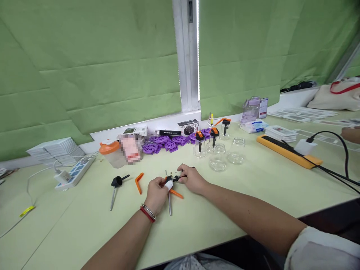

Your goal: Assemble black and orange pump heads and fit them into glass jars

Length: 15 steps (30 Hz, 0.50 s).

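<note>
My left hand (pixel 156 193) and my right hand (pixel 192 179) meet over the pale green table (pixel 84 225), both gripping a small black pump part (pixel 176 177) with a thin metal tube (pixel 169 202) and an orange lever (pixel 176 194) hanging from it. A white finger cot covers my left thumb tip. Another black pump with a metal tube (pixel 116 186) and a loose orange lever (pixel 138 182) lie left of my hands. Behind them stand clear glass jars (pixel 218 156), some fitted with black and orange pumps (pixel 200 137).
Purple plastic gears (pixel 165 143) lie along the back edge, next to an orange-lidded cup (pixel 110 153). A white power strip (pixel 74 172) sits at left, a yellow power strip (pixel 287 150) with black cables at right. Another person's hand (pixel 350 133) shows at far right.
</note>
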Each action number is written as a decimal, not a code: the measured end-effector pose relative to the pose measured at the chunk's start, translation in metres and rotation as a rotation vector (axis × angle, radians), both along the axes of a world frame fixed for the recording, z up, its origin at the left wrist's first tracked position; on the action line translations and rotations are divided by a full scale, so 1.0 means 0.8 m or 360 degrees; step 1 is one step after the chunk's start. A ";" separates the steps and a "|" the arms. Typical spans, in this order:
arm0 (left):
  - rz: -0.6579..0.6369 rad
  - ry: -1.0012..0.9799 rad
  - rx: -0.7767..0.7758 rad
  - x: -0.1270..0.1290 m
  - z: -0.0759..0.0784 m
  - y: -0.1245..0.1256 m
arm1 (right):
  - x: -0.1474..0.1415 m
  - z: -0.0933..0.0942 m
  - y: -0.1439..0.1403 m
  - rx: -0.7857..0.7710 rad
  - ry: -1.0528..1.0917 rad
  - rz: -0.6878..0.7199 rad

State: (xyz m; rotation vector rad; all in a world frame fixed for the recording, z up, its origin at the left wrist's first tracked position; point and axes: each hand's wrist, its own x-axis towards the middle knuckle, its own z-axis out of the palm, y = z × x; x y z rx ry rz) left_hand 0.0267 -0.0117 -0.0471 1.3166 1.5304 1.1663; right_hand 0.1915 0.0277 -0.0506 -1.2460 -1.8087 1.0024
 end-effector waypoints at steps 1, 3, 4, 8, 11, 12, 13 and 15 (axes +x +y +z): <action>-0.0003 0.0004 0.0001 0.000 0.000 0.001 | 0.000 0.000 0.000 -0.0001 -0.0012 0.0000; 0.0000 0.0016 0.0000 -0.001 -0.001 0.002 | 0.000 -0.001 0.001 0.0002 -0.0037 -0.0020; 0.0005 0.0017 -0.0002 -0.001 -0.001 0.002 | 0.000 -0.001 0.001 0.0008 -0.0043 -0.0025; 0.0026 0.0001 0.0004 -0.001 -0.002 0.002 | 0.000 -0.001 0.002 0.0045 -0.0097 -0.0019; 0.0029 0.0032 0.0015 -0.002 -0.003 0.001 | 0.000 -0.001 0.003 0.0032 -0.0075 -0.0002; 0.0030 0.0046 0.0015 -0.002 -0.003 0.001 | 0.000 -0.002 0.003 0.0025 -0.0068 -0.0001; 0.0029 0.0059 0.0014 -0.002 -0.003 0.001 | 0.000 -0.002 0.003 0.0023 -0.0068 -0.0006; 0.0034 0.0076 0.0012 -0.001 -0.003 0.001 | 0.000 -0.003 0.004 0.0030 -0.0069 -0.0010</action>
